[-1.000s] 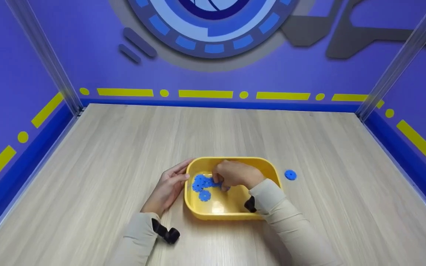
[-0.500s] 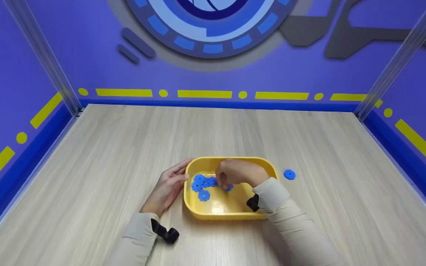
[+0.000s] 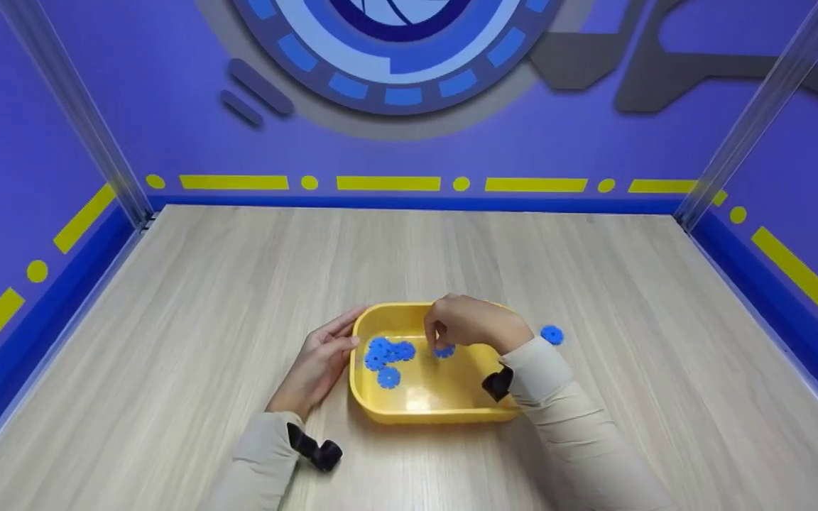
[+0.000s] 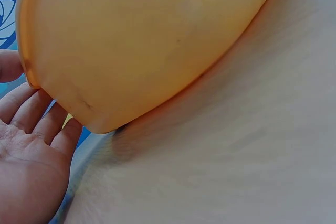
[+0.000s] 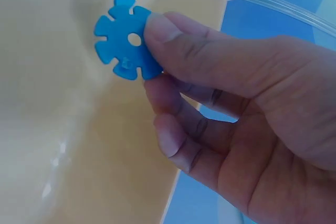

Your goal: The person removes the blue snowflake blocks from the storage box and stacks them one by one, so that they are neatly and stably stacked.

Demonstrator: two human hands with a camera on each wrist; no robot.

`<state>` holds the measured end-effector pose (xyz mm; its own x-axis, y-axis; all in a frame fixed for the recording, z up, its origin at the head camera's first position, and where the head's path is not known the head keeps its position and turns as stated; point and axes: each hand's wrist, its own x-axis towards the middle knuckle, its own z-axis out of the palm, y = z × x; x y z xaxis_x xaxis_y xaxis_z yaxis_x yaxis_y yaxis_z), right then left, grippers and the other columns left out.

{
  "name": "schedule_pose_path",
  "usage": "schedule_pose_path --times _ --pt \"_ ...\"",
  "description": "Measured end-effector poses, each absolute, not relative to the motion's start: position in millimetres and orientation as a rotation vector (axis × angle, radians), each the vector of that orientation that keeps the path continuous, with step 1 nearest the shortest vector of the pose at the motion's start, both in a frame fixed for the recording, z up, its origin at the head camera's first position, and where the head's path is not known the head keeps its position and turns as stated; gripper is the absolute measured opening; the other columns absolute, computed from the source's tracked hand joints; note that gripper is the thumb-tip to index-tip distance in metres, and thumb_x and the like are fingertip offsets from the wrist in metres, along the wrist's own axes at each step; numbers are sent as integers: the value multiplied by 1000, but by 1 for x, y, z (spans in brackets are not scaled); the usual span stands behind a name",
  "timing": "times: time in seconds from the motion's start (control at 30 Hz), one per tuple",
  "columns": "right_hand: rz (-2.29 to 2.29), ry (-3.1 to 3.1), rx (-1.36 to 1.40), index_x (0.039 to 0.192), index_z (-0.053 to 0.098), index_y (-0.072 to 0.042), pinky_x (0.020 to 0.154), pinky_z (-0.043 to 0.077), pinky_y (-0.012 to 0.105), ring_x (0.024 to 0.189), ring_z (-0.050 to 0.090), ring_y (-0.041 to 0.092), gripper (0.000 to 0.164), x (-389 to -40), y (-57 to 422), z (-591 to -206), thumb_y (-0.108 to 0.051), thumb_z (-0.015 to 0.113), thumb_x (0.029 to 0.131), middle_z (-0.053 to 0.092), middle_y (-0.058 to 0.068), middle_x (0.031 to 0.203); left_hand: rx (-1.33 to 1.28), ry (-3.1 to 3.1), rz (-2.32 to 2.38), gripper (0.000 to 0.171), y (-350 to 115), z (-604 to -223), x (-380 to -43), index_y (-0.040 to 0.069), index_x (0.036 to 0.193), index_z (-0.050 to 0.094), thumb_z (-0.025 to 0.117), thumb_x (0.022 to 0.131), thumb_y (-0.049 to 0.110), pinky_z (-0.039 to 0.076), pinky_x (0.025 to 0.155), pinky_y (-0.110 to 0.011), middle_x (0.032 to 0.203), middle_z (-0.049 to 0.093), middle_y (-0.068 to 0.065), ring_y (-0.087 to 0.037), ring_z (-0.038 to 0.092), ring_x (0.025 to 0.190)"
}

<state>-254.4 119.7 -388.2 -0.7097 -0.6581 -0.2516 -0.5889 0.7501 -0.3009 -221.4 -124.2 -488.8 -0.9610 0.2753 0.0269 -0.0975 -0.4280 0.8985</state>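
In the middle of the worktop (image 3: 238, 284), well apart from its back edge, sits a yellow tub (image 3: 423, 416), and your right hand (image 3: 476, 323) is down inside it. That hand pinches one blue disc (image 5: 113, 40) between thumb and pointing finger, with the other fingers curled in and holding nothing. The disc is in the tub, closer to the far wall than to the near one; I cannot tell if it touches the floor. A pile of blue discs (image 3: 380, 353) lies by the tub's left wall, and a loose disc (image 3: 552, 335) lies on the worktop, just past the tub's far right corner. Your left hand (image 3: 320, 362) has its fingers out straight along the outside of the tub near the far left corner, and its thumb touches the left rim, so I think it is there to stop the tub from sliding. The step in hand looks like moving one disc by itself, but I cannot tell if you are lifting it or laying it down. Next, I think, you need a snug pinch and a steady tub. If the disc goes over the rim, lift it high enough not to bump the wall.
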Motion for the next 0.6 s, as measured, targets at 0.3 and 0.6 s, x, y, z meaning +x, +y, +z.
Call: schedule_pose_path --times 0.3,0.6 --pt "-324 2657 -934 84 71 -8 64 46 24 70 51 13 8 -254 135 -376 -1 67 84 63 0 78 234 1569 2452 61 -126 -489 -222 -10 144 33 52 85 -8 42 109 -31 151 36 -23 -18 47 131" --pt "-404 2709 -945 88 71 -8 71 53 27 76 57 14 13 -255 159 -365 -1 60 88 66 1 87 235 1562 2460 62 -125 -490 -222 -10 144 33 53 85 -8 43 108 -30 150 37 -23 -17 49 129"
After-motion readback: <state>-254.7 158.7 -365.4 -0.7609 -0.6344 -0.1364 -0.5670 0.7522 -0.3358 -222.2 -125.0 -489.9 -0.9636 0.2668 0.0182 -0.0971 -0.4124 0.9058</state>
